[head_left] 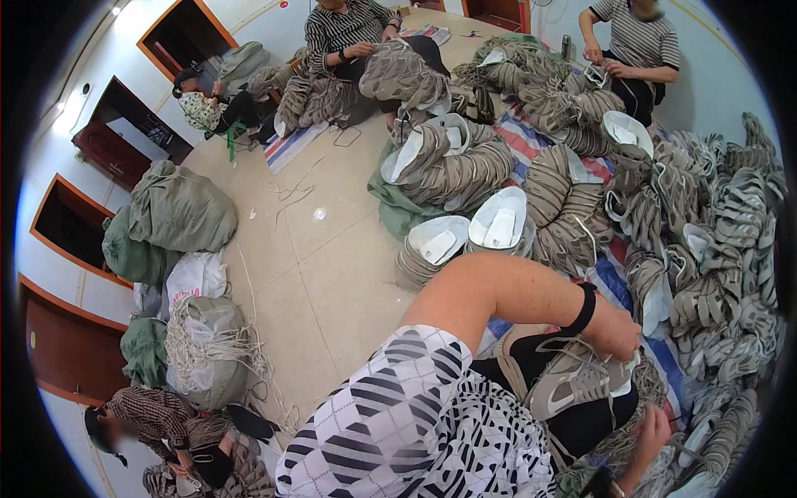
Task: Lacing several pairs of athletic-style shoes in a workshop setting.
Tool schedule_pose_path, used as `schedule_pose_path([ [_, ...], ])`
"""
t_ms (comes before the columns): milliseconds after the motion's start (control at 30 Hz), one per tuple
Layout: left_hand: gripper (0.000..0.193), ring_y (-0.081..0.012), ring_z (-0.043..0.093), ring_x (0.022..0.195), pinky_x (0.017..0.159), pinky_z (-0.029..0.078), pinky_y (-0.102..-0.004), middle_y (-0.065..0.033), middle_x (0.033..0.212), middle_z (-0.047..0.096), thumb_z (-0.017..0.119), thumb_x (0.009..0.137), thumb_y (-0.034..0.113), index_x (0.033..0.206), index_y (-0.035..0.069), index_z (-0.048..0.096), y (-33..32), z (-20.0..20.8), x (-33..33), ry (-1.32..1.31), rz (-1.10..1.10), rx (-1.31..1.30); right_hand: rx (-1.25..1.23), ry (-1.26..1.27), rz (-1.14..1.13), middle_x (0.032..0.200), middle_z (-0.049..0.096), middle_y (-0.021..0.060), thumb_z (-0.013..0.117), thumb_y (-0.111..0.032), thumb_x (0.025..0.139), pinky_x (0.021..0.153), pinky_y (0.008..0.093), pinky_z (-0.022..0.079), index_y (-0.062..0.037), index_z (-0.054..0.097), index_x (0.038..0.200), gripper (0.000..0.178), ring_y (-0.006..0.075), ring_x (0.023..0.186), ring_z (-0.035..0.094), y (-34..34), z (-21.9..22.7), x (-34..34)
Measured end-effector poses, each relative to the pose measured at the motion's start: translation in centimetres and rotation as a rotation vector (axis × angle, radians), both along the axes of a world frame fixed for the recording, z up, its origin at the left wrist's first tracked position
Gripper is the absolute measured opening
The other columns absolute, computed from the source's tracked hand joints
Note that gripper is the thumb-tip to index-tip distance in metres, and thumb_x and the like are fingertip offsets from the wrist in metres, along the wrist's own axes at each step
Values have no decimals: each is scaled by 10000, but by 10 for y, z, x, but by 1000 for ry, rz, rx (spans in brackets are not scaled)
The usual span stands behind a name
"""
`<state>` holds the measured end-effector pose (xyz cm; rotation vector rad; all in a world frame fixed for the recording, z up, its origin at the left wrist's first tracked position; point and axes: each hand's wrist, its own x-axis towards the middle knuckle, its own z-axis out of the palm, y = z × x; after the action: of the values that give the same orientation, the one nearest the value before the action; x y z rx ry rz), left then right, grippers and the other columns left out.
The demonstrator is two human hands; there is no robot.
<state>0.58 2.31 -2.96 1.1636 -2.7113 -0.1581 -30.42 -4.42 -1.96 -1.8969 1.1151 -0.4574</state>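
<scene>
Across my lap lies a grey-beige shoe upper (573, 383) with light overlays and laces. My left hand (613, 332), with a black band at its wrist, is closed on the upper's far right end. Lower and to the right, my right hand (652, 437) is raised a little apart from the upper, its fingers drawn together. Whatever they pinch, perhaps a lace, is too small to make out. A black watch (601, 481) sits on that wrist. Beside my right hand is a heap of grey-beige laces (652, 382).
Shoe uppers (722, 282) are piled along the right wall. Nested rows of uppers (465, 170) lie ahead on a striped sheet (613, 282). Stuffed sacks (187, 207) and a bundle of laces (207, 344) stand at left. Several people sit working around the tiled floor (307, 282).
</scene>
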Motion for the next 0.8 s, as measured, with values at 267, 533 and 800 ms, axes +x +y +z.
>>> schedule_pose_path([
  [267,188,-283,563,972,750,521,-408,-44,920,613,690,679,153,862,128,656,17,-20,8,189,-17,-60,-155,-16,403,613,495,8,640,-42,834,530,262,350,38,625,904,108,86,564,413,39,-14,113],
  [533,131,-324,574,901,714,502,-426,-88,874,601,647,678,108,802,102,607,24,-22,-2,372,-62,-59,-352,74,410,670,536,186,628,-67,830,567,375,414,12,607,911,115,319,596,535,57,-21,97],
  [800,299,-310,570,899,764,461,-408,-94,893,584,625,683,30,972,98,591,16,-5,9,579,87,189,-427,-131,4,710,602,171,570,-219,936,563,371,443,-10,621,890,221,329,587,552,-4,-22,82],
])
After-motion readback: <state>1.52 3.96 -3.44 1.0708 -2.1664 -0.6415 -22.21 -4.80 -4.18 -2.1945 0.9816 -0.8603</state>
